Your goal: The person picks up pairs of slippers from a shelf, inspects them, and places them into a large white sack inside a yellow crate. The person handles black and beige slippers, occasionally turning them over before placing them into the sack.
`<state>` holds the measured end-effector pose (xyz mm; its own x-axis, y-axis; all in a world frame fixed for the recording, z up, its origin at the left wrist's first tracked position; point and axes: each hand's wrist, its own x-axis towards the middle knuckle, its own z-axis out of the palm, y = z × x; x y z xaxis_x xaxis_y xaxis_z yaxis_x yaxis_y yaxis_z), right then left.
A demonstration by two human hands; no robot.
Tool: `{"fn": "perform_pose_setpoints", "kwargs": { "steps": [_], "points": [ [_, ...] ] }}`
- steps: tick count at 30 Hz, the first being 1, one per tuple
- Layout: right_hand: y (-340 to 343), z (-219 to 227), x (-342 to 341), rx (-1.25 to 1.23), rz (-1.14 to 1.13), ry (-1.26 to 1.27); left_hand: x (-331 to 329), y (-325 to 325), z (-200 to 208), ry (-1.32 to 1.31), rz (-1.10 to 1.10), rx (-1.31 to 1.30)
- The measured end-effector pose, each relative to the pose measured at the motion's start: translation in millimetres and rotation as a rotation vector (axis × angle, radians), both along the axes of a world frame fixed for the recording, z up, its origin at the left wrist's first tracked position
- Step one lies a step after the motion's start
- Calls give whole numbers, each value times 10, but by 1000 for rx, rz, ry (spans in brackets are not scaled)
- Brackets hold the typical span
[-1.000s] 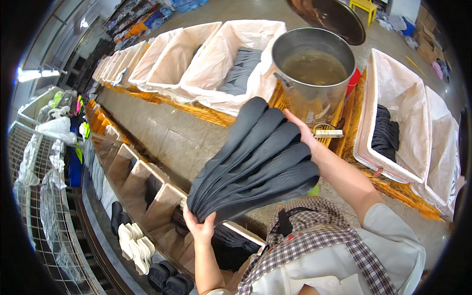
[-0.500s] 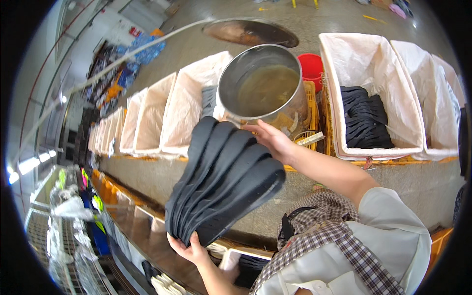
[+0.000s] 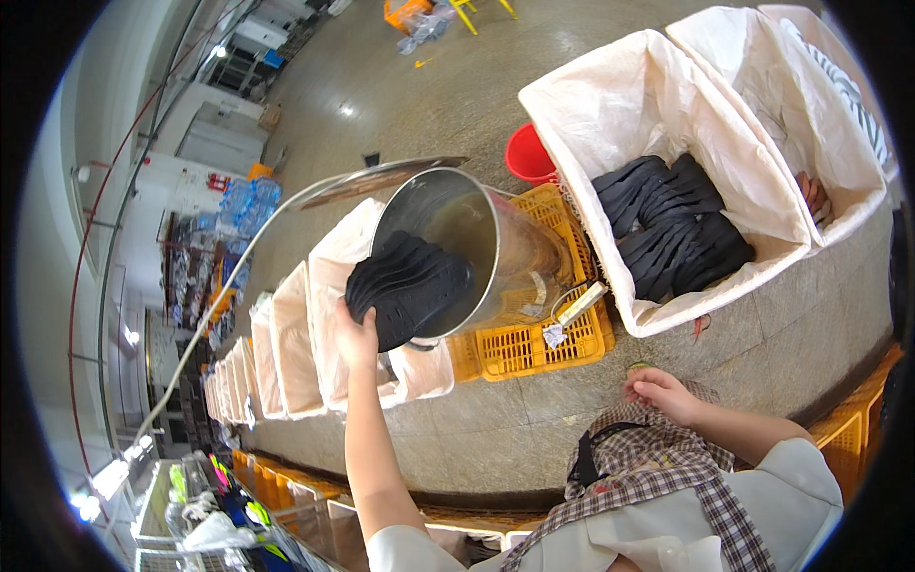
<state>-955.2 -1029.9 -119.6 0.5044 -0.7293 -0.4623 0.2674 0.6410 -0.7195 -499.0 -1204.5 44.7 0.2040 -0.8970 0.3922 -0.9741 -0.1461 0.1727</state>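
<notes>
My left hand (image 3: 358, 336), arm stretched out ahead, grips one end of a fanned stack of black insoles (image 3: 419, 291). The insoles overlap the near left rim and mouth of a large steel pot (image 3: 519, 248) holding cloudy brownish liquid; whether they touch it I cannot tell. My right hand (image 3: 662, 393) is near my checked apron (image 3: 634, 467), its fingers curled in and no object visible in them. A long pale tube (image 3: 224, 300) curves up beside the pot's far side. More black insoles (image 3: 672, 224) lie in the cloth-lined bin to the right.
The pot stands on a yellow plastic crate (image 3: 548, 357), with a red bucket (image 3: 529, 154) behind it. Cloth-lined bins (image 3: 294, 343) run in a row to the left. Another lined bin (image 3: 829, 124) stands far right. A wire rack with bagged goods (image 3: 214, 534) is at the lower left.
The stack of insoles has moved from before me to the pot's mouth in my left hand. My right hand has let go and drawn back to my body. The view has shifted.
</notes>
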Motion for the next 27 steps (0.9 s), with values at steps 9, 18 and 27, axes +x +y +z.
{"fn": "perform_pose_setpoints", "kwargs": {
  "steps": [9, 18, 27],
  "points": [
    [126, -282, -353, 148, -264, 30, -173, -860, -776, -317, -201, 323],
    [300, -489, -455, 241, -357, 100, -246, -1167, -1413, -349, -322, 294],
    [343, -561, -489, 278, -418, 104, -186, -1328, -1651, -334, -202, 457]
  ]
}}
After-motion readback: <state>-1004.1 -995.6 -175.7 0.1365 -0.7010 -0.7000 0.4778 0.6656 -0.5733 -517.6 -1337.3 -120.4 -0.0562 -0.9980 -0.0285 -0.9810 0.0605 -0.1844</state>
